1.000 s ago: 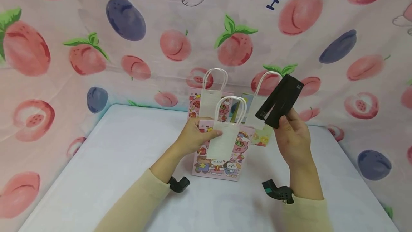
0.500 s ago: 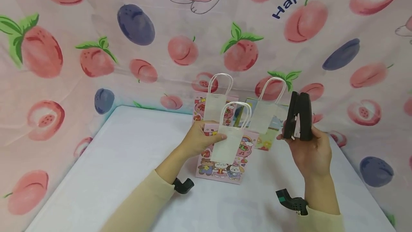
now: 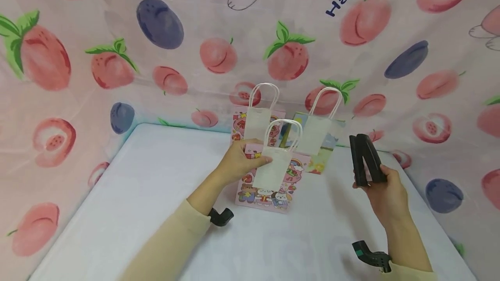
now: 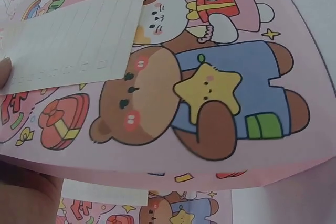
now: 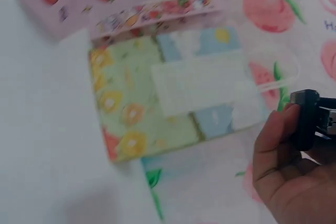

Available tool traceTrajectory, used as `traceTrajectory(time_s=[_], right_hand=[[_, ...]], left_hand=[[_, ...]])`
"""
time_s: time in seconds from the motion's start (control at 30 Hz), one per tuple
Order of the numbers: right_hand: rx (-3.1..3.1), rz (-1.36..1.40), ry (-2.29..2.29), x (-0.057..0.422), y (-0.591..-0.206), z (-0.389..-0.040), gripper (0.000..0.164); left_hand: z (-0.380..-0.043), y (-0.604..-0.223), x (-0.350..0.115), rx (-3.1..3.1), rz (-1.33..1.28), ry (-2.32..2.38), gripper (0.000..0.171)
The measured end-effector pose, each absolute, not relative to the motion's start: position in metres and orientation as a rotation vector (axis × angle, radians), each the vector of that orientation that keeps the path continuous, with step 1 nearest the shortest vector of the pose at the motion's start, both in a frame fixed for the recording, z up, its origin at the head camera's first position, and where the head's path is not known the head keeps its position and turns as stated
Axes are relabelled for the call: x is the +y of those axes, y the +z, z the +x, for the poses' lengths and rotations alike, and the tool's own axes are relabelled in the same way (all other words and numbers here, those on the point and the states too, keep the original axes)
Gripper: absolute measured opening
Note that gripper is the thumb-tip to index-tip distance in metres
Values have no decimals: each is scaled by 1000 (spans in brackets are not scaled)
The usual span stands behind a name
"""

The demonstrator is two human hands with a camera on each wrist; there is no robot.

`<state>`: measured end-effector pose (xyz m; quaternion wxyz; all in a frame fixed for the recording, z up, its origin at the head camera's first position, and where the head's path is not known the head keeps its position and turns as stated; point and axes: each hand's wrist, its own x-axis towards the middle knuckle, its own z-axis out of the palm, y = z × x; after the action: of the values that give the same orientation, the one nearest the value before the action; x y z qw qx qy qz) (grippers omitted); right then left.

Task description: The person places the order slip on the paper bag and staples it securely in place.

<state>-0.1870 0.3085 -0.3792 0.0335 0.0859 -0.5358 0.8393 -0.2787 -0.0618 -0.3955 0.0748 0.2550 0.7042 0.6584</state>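
Note:
My left hand (image 3: 236,164) grips the upper left edge of a pink paper bag (image 3: 246,194) with cartoon animals and white handles. Its thumb lies on a white lined card (image 3: 269,179) at the bag's front. The bear print and the card (image 4: 73,40) show close up in the left wrist view. Over the table's right side, my right hand (image 3: 390,198) holds a black stapler (image 3: 373,159), apart from the bags. Its two arms are spread in a V. In the right wrist view only part of the stapler (image 5: 305,121) shows.
Behind the held bag stand a second pink bag (image 3: 238,125) and a blue-green landscape bag (image 3: 326,155), each with a white card on its front. A fruit-print cloth (image 3: 242,21) hangs behind the white table (image 3: 156,177).
My right hand has moved right and down, away from the bags, and the stapler has turned more upright. My left hand keeps its grip on the pink bag.

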Motion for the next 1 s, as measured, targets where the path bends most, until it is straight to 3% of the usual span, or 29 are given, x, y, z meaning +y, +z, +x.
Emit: traceTrajectory(time_s=[0.1,0.3,0.4,0.7,1.0], right_hand=[[-1954,45,2405,320,-389,-183,34],[-2429,-356,2050,328,-404,-182,65],[-2585,-463,1908,329,-410,-185,70],[-2929,-520,1552,335,-429,-196,74],[-3083,-562,1481,333,-437,-199,81]], left_hand=[[-280,-392,-64,2145,748,1951,39],[-282,-390,-71,2207,774,1923,49],[-280,-392,-75,2219,765,1901,55],[-276,-395,-86,2355,710,1658,72],[-274,-403,-95,2469,752,1469,68]])
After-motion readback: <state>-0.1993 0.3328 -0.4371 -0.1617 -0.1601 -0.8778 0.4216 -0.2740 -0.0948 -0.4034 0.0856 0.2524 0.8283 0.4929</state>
